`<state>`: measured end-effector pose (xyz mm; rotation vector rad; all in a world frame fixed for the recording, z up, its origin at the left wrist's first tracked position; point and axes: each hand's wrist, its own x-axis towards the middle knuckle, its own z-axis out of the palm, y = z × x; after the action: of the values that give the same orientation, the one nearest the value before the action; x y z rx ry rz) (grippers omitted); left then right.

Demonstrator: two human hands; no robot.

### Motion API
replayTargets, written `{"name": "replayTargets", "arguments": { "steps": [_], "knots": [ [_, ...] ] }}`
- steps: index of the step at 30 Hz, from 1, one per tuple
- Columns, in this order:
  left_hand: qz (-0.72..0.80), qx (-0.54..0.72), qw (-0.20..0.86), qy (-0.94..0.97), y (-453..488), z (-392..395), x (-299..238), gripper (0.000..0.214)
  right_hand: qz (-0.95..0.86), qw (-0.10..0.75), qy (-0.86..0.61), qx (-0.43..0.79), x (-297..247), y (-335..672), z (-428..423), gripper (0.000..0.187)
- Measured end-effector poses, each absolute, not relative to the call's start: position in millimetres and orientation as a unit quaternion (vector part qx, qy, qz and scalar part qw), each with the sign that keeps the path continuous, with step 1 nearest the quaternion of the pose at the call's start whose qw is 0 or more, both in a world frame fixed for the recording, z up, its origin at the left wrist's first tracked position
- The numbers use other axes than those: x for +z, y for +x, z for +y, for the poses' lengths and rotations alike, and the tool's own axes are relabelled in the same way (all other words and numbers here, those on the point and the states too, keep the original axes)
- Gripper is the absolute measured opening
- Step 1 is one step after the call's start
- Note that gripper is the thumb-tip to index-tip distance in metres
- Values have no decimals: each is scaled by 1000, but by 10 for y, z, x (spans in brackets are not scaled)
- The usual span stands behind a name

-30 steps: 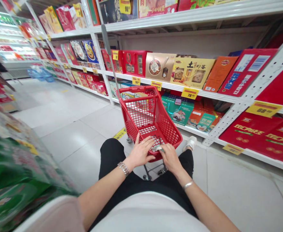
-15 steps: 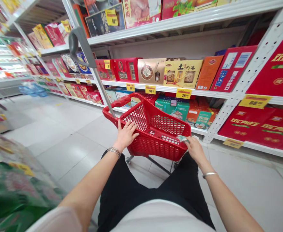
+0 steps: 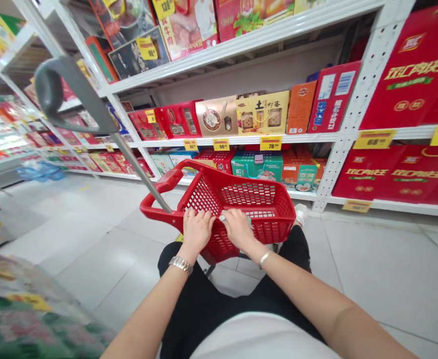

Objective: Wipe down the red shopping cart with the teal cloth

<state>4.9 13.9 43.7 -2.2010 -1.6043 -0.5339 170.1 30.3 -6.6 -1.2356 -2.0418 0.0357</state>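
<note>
A red plastic shopping cart (image 3: 267, 192) with meshed walls stands in front of my knees. My left hand (image 3: 197, 229), with a ring and a metal watch, is closed over the cart's near rim, its fingertips inside. Close beside it, my right hand (image 3: 238, 228) presses on the same rim. A pale green and white cloth (image 3: 249, 220) is bunched under its fingers, mostly hidden. The cart's basket shows only its meshed floor and walls. A grey pole with a looped grey handle (image 3: 74, 94) rises from the cart's left end.
White shelving (image 3: 312, 138) with boxed goods and yellow price tags runs along behind the cart. Red gift boxes (image 3: 401, 169) fill the right shelves. A blurred green-and-white stack of goods (image 3: 28, 324) stands at lower left. Pale floor tiles (image 3: 102, 254) lie between.
My right hand has slid left along the cart's rim with the cloth, from the right corner to beside my left hand. My left fingers have curled over the rim. The view has shifted.
</note>
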Motion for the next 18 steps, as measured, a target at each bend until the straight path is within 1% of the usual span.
{"name": "replayTargets", "arguments": {
  "steps": [2, 4, 7, 9, 14, 18],
  "knots": [
    [-556, -184, 183, -790, -26, 104, 504, 35, -810, 366, -458, 12, 4, 1519, 308, 22],
    [-549, -190, 206, -787, -120, 85, 582, 34, -822, 354, -447, 0, 27, 1484, 298, 21],
    [-552, -199, 243, -772, -227, 53, 676, 38, -826, 339, -450, -19, -39, 1683, 275, 16],
    [-555, -194, 248, -770, -244, 16, 702, 43, -813, 344, -468, -26, -139, 1939, 280, 16],
    [-573, -174, 252, -760, -99, -89, 669, 45, -767, 390, -509, -22, -429, 2806, 444, 18],
    [-577, -170, 264, -754, 92, -164, 612, 44, -691, 457, -560, 14, -534, 3401, 685, 24]
  ]
}}
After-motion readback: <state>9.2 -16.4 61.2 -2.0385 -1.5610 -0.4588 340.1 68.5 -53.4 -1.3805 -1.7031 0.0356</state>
